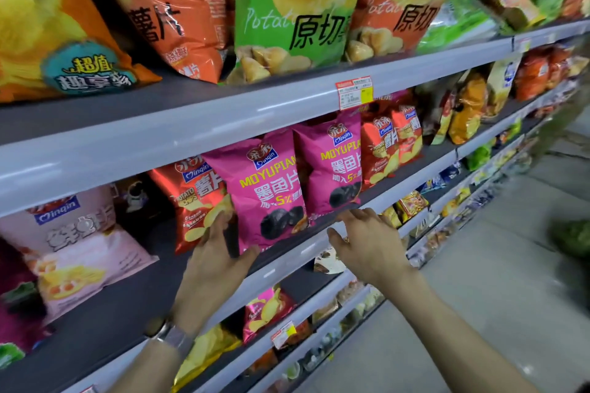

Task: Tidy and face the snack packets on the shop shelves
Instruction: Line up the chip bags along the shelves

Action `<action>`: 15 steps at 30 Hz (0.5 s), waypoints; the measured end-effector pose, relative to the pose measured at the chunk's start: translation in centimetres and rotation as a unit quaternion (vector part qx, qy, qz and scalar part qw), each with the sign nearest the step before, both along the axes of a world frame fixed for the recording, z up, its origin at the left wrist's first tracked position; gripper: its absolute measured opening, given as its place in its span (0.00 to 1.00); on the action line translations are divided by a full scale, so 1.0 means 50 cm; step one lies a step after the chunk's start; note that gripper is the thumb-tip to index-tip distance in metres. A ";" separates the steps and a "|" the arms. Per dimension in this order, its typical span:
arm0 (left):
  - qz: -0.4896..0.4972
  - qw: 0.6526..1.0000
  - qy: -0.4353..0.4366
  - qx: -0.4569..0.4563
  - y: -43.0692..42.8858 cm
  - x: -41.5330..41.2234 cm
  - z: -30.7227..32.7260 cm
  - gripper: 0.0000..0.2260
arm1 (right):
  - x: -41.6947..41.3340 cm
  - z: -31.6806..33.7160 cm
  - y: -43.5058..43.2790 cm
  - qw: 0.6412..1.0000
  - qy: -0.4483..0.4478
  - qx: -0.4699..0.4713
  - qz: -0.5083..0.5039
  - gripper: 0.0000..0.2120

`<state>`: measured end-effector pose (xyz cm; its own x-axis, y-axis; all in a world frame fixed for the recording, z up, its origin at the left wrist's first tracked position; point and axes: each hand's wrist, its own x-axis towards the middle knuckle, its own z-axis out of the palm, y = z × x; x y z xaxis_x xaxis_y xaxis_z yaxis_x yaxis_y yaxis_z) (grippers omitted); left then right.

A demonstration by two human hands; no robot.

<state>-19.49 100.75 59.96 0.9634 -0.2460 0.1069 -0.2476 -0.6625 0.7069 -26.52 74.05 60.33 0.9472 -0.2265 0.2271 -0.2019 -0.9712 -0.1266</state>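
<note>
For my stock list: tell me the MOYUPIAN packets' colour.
MOYUPIAN packets: magenta, yellow lettering; head view.

Dark shelf bears magenta packets

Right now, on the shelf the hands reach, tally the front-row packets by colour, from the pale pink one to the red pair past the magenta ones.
Pale pink packet: 1
Red packets: 3
Magenta packets: 2
Total: 6
</note>
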 end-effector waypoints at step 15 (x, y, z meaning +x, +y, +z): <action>0.157 0.960 0.034 -0.230 -0.185 0.028 0.006 0.52 | 0.217 0.001 -0.412 0.934 -0.114 0.334 -0.050 0.50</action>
<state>-18.08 91.50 60.28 0.9909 0.1161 0.0688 -0.0296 -0.3107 0.9500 -15.66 53.46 60.36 0.8581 -0.4745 0.1964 -0.1817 -0.6383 -0.7480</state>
